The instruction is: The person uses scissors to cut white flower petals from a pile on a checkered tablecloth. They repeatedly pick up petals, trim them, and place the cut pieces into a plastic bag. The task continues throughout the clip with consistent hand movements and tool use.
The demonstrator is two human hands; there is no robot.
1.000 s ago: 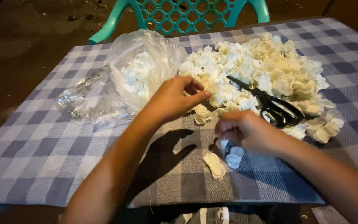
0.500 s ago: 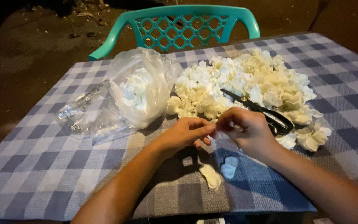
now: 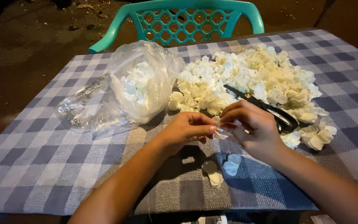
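Hands: I see my left hand (image 3: 185,130) and right hand (image 3: 251,128) meet, both grips pinching one small white fabric petal (image 3: 219,133) above the checked-cloth counter (image 3: 42,166).
Done: a few loose petals (image 3: 222,170) lie below my hands.
Left: a big heap of cream fabric flowers (image 3: 253,83), black scissors (image 3: 270,110) on it.
Bag: the clear plastic bag (image 3: 139,85) already holds some.

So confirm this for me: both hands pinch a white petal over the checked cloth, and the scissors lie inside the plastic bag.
Wrong on the scissors: the head view shows them on the petal pile, outside the plastic bag. Both hands, left and right, do pinch a white petal.
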